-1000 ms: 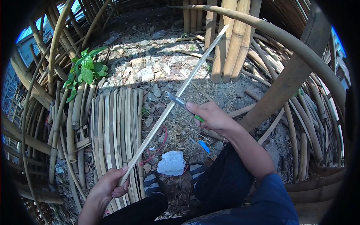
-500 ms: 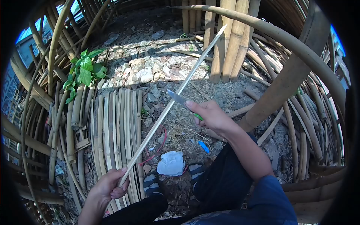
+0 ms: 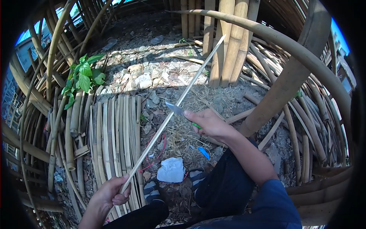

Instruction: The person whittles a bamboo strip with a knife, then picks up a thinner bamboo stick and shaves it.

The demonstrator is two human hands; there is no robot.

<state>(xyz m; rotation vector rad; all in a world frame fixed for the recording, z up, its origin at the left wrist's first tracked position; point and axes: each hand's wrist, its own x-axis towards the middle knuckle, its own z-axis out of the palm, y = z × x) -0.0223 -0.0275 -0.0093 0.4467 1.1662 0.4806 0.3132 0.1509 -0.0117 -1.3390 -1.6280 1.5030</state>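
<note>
A long, thin bamboo strip point(image 3: 154, 138) slants from the lower left up to the right across the middle of the view. Its lower end is gripped in my left hand point(image 3: 111, 192), with the fingers wrapped round it. In my right hand point(image 3: 207, 123) is a knife point(image 3: 174, 108) with a green handle, most of which the fingers cover. The thumb lies along the base of the blade. The blade crosses the strip near its middle and appears to touch it. Beneath the strip, a row of split bamboo slats point(image 3: 114, 133) lies on the ground.
Thick bamboo poles point(image 3: 232, 42) stand ahead, and a leaning pole point(image 3: 286, 84) rises at the right. A curved pole point(image 3: 267, 28) arches overhead. Near my feet are a white crumpled bag point(image 3: 171, 170), a blue piece point(image 3: 204, 152) and red string point(image 3: 162, 147). A leafy plant point(image 3: 84, 76) grows left.
The view has tilted slightly, so the surroundings sit a little lower and further left. Both hands keep their holds, and the blade stays across nearly the same part of the strip.
</note>
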